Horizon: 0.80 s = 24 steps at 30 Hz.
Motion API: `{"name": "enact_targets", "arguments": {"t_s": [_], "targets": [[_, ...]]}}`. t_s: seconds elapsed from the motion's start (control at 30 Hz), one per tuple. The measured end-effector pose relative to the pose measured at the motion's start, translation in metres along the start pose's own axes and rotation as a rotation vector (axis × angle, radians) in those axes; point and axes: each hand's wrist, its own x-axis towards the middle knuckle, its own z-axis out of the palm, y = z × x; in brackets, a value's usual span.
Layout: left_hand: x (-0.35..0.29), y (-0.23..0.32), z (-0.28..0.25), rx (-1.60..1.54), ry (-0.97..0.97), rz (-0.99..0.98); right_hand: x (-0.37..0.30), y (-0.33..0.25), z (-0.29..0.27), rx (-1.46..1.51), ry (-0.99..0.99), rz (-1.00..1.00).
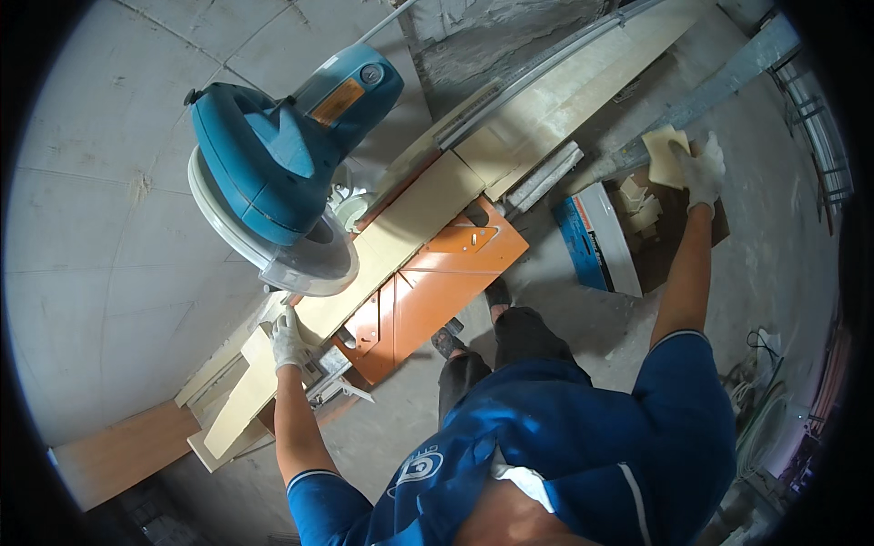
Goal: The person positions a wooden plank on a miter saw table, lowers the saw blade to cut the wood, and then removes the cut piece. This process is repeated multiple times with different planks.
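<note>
A teal mitre saw (259, 168) with a clear blade guard stands raised over a long cream board (405, 223). The board lies along the saw's table, behind the orange base plate (446, 291). My left hand (289, 342), in a white glove, is closed on a cream board piece (246, 396) just left of the blade guard. That piece slants down to the left. Far out to the right, my gloved right hand (704, 173) grips a small cream offcut (666, 155). It is held above an open cardboard box (624, 241) with several offcuts (640, 206) inside.
Another cream board (583, 91) continues toward the upper right along a metal rail. A brown panel (127, 450) lies at the lower left. Coiled hoses (765, 423) and cables are on the floor at right. My feet stand close below the orange base.
</note>
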Motion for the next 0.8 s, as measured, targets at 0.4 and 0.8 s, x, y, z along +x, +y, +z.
{"name": "enact_targets", "arguments": {"t_s": [0.4,0.8], "targets": [[-0.001,0.009,-0.011,0.037,-0.129,-0.099,-0.104,-0.219,0.159,0.187,-0.694,-0.28],[-0.002,0.015,-0.019,0.05,-0.16,-0.128,-0.156,-0.243,0.148,0.422,-0.773,-0.257]]}}
